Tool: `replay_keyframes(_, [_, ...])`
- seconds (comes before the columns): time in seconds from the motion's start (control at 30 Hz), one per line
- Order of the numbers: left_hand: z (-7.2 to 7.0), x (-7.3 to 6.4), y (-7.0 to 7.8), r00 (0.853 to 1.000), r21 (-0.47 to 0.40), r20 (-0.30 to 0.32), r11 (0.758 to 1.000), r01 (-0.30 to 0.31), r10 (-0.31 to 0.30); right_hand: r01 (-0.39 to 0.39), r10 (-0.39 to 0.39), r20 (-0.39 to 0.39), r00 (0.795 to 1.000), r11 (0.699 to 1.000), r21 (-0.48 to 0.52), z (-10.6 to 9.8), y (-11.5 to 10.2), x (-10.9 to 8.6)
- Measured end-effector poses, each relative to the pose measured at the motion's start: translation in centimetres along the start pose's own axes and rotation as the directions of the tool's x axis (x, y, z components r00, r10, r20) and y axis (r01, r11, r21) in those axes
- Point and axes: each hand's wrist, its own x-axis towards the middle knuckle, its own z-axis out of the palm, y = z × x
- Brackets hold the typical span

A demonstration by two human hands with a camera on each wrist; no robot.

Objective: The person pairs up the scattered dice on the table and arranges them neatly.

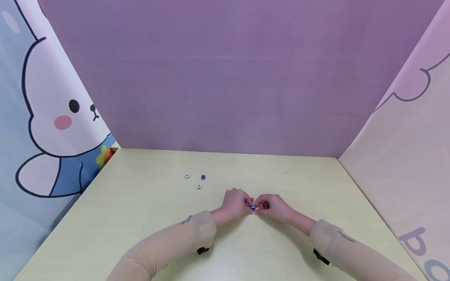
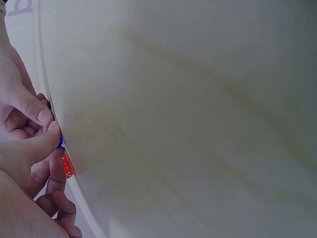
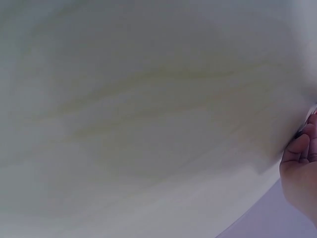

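Observation:
A blue die (image 1: 253,207) with white pips sits between the fingertips of my two hands. My left hand (image 1: 236,203) pinches it from the left; in the left wrist view a sliver of blue shows between thumb and index finger. From the right, my right hand (image 1: 275,207) has its thumb and index finger at the same die, its other fingers curled in. Just behind the blue one is a red die (image 1: 251,199), partly covered by the left fingers. The right wrist view catches only curled fingers (image 3: 298,146) at its right edge, with the dice hidden.
On the pale table (image 1: 158,218), beyond my left hand, lie a white die (image 1: 187,176), another blue die (image 1: 203,177) and a second white die (image 1: 199,187). A small mark (image 1: 286,172) shows at the back right. A purple panel (image 1: 225,78) rises behind the table.

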Motion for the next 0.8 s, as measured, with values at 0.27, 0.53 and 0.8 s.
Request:
replay_keyframes(0.27, [-0.3, -0.2, -0.1, 1.000, 0.012, -0.003, 1.000, -0.018, 0.018, 0.022, -0.022, -0.016, 1.000, 1.000, -0.023, 0.2, -0.1, 0.3])
replay_keyframes(0.53, [-4.1, -1.0, -1.5, 1.000, -0.030, -0.021, 0.999, -0.023, 0.023, -0.044, 0.044, -0.006, 0.999, 0.998, -0.054, 0.2, -0.3, 0.5])
replay_keyframes(0.8, [-7.7, -0.8, -5.6, 0.993, 0.034, -0.111, 0.999, -0.024, 0.028, -0.071, 0.071, 0.000, 0.997, 0.996, -0.054, 0.4, -0.3, 0.5])
